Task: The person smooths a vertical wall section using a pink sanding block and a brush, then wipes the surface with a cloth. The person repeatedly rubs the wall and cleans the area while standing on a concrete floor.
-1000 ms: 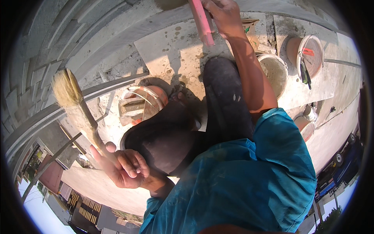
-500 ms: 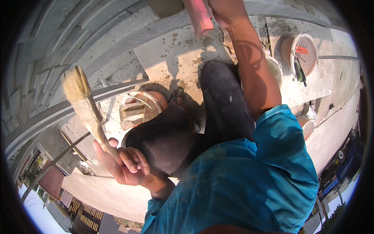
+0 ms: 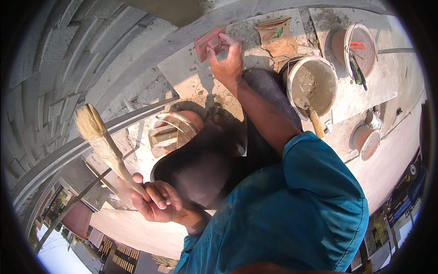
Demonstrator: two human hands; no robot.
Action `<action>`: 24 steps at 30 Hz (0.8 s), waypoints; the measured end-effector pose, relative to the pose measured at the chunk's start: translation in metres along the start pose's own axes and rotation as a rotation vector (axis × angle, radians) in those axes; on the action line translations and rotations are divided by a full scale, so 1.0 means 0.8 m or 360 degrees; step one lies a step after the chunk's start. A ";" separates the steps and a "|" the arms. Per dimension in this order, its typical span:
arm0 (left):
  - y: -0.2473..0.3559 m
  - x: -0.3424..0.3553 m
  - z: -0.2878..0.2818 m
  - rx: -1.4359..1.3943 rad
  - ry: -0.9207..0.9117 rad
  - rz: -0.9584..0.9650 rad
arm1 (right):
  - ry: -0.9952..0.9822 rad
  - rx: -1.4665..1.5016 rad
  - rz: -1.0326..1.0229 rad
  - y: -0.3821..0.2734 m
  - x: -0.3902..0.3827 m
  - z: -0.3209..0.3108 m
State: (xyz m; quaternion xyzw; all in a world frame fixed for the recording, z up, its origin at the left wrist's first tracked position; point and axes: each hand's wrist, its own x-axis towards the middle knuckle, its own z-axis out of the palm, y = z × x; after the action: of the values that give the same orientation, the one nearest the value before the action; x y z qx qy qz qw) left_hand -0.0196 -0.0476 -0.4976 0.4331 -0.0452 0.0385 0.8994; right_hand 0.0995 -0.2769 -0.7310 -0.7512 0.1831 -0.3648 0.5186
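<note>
My left hand (image 3: 159, 203) is closed round the thin wooden handle of a wide brush (image 3: 106, 144). Its pale, stiff bristles point up and away from me. Beyond my knee, my right hand (image 3: 229, 64) grips a flat reddish hand float (image 3: 202, 47) by its handle, tilted above the floor near the foot of the wall. Right of my raised knee stands a pale bucket (image 3: 336, 84) of grey mortar. From it sticks a trowel (image 3: 315, 122), its wooden handle leaning on the rim.
Grey stacked-strip cladding (image 3: 54, 82) covers the wall at left, with a wet grey patch (image 3: 180, 10) farther up. An orange bucket (image 3: 195, 119) sits by my left knee. A torn paper bag (image 3: 279, 39) and a tool bucket (image 3: 338, 50) lie beyond the mortar bucket.
My right hand has drawn the float back from the wall, down and to the left. The mortar bucket and paper bag have come into fuller view. The left hand holds the brush as before.
</note>
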 end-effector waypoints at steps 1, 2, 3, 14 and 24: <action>0.001 0.002 -0.002 0.0001 -0.0047 -0.0015 | 0.0075 -0.0047 -0.0141 0.007 0.004 0.014; 0.003 -0.001 -0.008 0.0003 -0.0071 -0.0030 | 0.0144 -0.0071 -0.0278 0.008 0.011 0.024; 0.006 -0.003 -0.011 0.0004 -0.0093 -0.0047 | 0.0211 -0.0096 -0.0415 0.000 0.030 0.030; -0.004 0.010 0.013 0.0110 0.0218 -0.0028 | 0.0023 -0.0177 -0.0282 0.064 -0.009 0.087; -0.001 0.013 0.003 -0.0045 -0.0066 -0.0105 | 0.0139 -0.0186 -0.0336 0.048 0.014 0.093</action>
State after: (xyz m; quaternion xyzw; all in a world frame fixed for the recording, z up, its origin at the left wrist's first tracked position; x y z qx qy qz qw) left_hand -0.0090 -0.0499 -0.4958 0.4223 -0.0501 -0.0009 0.9051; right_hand 0.1657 -0.2517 -0.7766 -0.7787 0.1462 -0.4385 0.4243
